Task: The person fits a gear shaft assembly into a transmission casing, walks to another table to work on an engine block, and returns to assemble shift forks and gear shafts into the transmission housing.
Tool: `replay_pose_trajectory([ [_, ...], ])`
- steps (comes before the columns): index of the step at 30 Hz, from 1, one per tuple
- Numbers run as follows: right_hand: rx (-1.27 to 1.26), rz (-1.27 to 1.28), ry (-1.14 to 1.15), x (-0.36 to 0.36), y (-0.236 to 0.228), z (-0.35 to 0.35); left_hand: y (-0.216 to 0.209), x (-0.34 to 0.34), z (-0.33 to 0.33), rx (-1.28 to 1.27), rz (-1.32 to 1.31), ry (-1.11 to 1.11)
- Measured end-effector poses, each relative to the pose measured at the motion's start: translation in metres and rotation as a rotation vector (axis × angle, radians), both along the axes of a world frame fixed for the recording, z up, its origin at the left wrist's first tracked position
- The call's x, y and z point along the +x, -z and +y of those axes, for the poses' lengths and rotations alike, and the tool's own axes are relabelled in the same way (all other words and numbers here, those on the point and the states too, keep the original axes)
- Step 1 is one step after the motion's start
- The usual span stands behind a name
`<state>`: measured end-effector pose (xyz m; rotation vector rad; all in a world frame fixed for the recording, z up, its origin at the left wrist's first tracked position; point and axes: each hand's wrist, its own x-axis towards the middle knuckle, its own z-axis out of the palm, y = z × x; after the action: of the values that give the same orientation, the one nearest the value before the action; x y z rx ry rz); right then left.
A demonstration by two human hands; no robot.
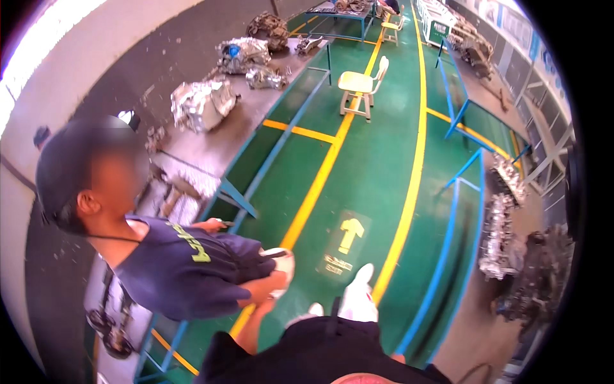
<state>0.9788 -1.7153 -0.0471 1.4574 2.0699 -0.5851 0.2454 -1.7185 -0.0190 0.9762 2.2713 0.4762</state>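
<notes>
My left forearm comes out of a black sleeve at the bottom, and my left hand (261,308) is beside the bare forearm (259,289) of a person on my left. Whether the two touch, I cannot tell. Its fingers are too hidden and blurred to make out. Of my right hand (400,358) only a sliver of skin shows, by my right side near the blue bench frame. The person wears a dark cap and a dark blue shirt (185,262). Their other hand (211,224) has a small dark object in it.
Metal gearbox housings (203,104) lie on a long workbench (211,148) at the left. On the right, a blue-framed bench (457,256) carries engine parts (495,237). A cream chair (358,82) stands ahead on the green floor (307,256), which has yellow lines and an arrow.
</notes>
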Motion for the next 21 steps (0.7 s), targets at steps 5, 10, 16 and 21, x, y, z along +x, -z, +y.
replay_pose_trajectory([
  [5,-0.196,0.109,0.472,-0.077,-0.032,0.056,-0.103,0.051,0.188,-0.003,-0.155,0.173],
  [10,-0.146,0.122,0.218,-0.093,-0.012,0.405,-0.142,0.093,0.242,-0.455,0.215,-0.283],
  [16,0.244,0.419,0.388,-0.204,-0.155,0.816,-0.156,0.107,0.278,-0.663,0.113,-0.581],
  [21,0.405,0.895,0.543,-0.277,-0.188,0.976,-0.127,0.132,0.342,-0.768,0.137,-0.674],
])
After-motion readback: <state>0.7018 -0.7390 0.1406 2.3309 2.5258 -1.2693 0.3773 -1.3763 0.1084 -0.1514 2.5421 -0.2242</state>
